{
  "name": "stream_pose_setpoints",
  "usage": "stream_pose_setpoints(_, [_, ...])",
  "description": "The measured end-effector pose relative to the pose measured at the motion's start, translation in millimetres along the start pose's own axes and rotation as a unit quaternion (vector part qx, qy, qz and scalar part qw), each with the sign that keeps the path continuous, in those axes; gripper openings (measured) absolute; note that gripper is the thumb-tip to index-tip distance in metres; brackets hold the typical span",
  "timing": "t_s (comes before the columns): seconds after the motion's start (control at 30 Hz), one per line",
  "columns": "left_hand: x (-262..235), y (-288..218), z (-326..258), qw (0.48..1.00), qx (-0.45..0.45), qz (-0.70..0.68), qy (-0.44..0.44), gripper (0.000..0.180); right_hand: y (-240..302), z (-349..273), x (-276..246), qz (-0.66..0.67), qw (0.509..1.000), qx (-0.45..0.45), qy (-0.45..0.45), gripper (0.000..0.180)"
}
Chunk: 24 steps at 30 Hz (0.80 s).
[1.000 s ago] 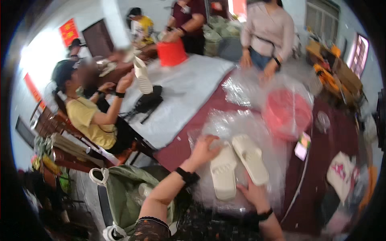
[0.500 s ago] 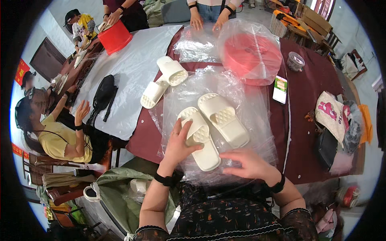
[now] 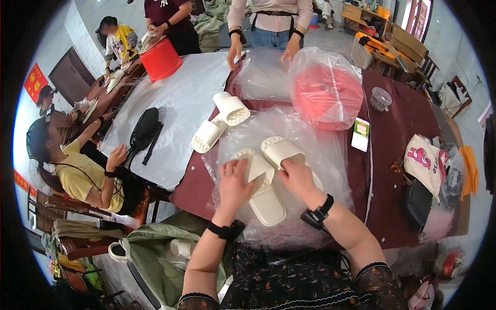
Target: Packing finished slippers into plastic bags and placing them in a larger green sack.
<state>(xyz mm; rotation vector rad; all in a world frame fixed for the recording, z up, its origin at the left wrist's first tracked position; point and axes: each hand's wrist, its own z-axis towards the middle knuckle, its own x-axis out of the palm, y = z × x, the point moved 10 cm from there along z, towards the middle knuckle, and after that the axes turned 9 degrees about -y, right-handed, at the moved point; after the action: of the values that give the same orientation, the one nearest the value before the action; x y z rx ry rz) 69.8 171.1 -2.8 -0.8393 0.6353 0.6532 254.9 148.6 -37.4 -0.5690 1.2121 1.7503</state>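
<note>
Two cream slide slippers lie side by side on a pile of clear plastic bags [image 3: 330, 170] in front of me. My left hand [image 3: 233, 182] is closed on the left slipper [image 3: 267, 205], its fingers and thumb at the strap. At the strap of the right slipper [image 3: 279, 149], my right hand [image 3: 300, 181] pinches the edge with bent fingers and covers much of the sole. Farther off to the left, a second pair lies askew, one slipper [image 3: 233, 109] touching the other slipper [image 3: 208, 135].
A red round bundle in clear plastic [image 3: 328, 95] stands at the far right, near a phone [image 3: 360, 134] and a clear tub [image 3: 381, 99]. A black bag [image 3: 144, 132] and a red bucket [image 3: 160, 61] are on the left. Several people stand or sit around the tables.
My right hand has moved from beside the left slipper up to the right slipper's strap. The left hand has stayed at the left slipper. The view has tilted upward a little.
</note>
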Motion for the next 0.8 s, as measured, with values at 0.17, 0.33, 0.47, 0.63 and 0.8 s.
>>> stream_pose_setpoints(0.17, [12.8, -10.4, 15.5, 0.997, 0.018, -0.060, -0.034, 0.068, 2.6, 2.9, -31.6, 0.022, 0.997, 0.043, -0.054, 0.023])
stream_pose_setpoints(0.33, [50.4, 7.7, -2.9, 0.992, 0.045, -0.094, 0.072, 0.085, 0.9, 0.7, -6.5, 0.021, 0.999, 0.023, -0.021, 0.040])
stream_pose_setpoints(0.47, [12.2, 1.5, -15.8, 0.993, 0.083, 0.011, 0.078, 0.093, -12.1, 2.8, 3.7, -0.066, 0.996, 0.039, -0.035, 0.046])
stream_pose_setpoints(0.63, [16.0, 37.0, -56.5, 0.972, 0.043, 0.077, 0.219, 0.089, -21.2, 13.4, 15.3, -0.077, 0.996, 0.044, -0.023, 0.042])
stream_pose_setpoints(0.8, [3.2, 15.9, -59.6, 0.976, 0.068, 0.132, 0.160, 0.084, -20.8, 11.2, -30.5, -0.016, 0.992, 0.044, -0.115, 0.034])
